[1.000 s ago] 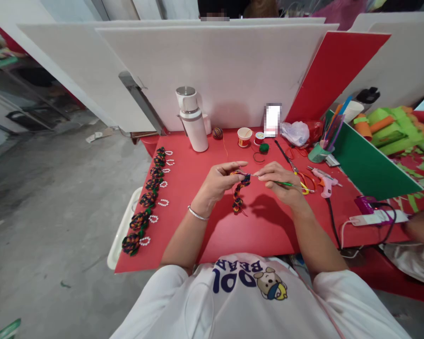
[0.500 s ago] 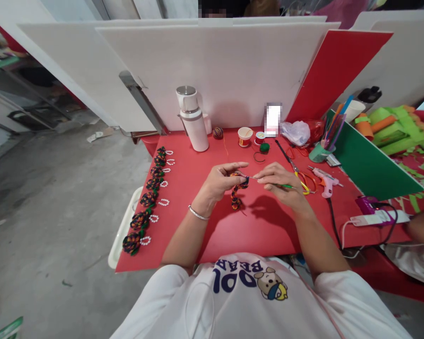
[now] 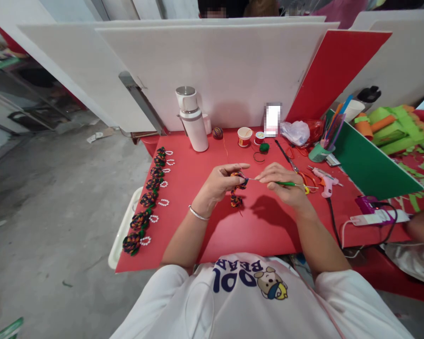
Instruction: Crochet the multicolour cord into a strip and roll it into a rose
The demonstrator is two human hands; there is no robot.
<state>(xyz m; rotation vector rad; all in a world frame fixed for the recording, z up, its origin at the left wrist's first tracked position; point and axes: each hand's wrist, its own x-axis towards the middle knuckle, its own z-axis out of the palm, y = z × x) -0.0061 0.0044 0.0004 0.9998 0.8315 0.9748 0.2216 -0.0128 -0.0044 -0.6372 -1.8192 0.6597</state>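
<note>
Between the thumb and fingers of my left hand is pinched a strip of multicoloured crochet, dark with orange and red, its lower end curling down above the red table. My right hand grips a crochet hook with a green handle. The hook's thin metal shaft points left and its tip meets the crochet at my left fingertips. Whether yarn is looped on the tip is too small to tell. A strand of yarn runs up from my left hand toward a multicoloured yarn ball.
Several crocheted pieces with white bead loops line the table's left edge. Behind my hands stand a white thermos, a paper cup and a green yarn ball. Scissors, a pink glue gun and a power strip lie right.
The crochet hook has turned slightly in my right hand, and more of its green handle and back end shows. The crochet strip has shifted a little at my left fingertips.
</note>
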